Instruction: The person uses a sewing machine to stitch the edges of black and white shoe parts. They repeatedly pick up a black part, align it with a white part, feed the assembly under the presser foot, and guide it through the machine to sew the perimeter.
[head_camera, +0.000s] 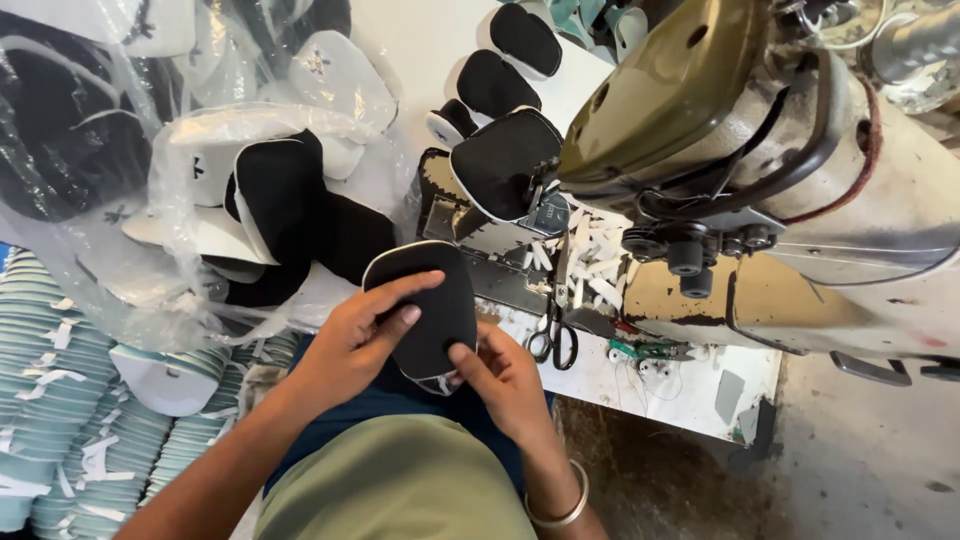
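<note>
Head view: both hands hold one black fabric piece with a white edge (425, 305) just above the person's lap, in front of the bench (700, 385). The left hand (350, 340) lies over the piece's left side, thumb on top and fingers clamped on its edge; the right hand (505, 380) pinches the lower end, fingers closed on the white trim there. The step in hand looks like checking or lining up the piece before sewing — it is still well short of the needle. A second black piece (500, 160) sits under the head of the old sewing machine (760, 170), with more like it trailing behind. Scissors (555, 340) lie on the bench amid white scraps. A clear bag of black and white pieces (230, 190) rests to the left. Feeding this piece in would call for a flat, square presentation — edge first.
</note>
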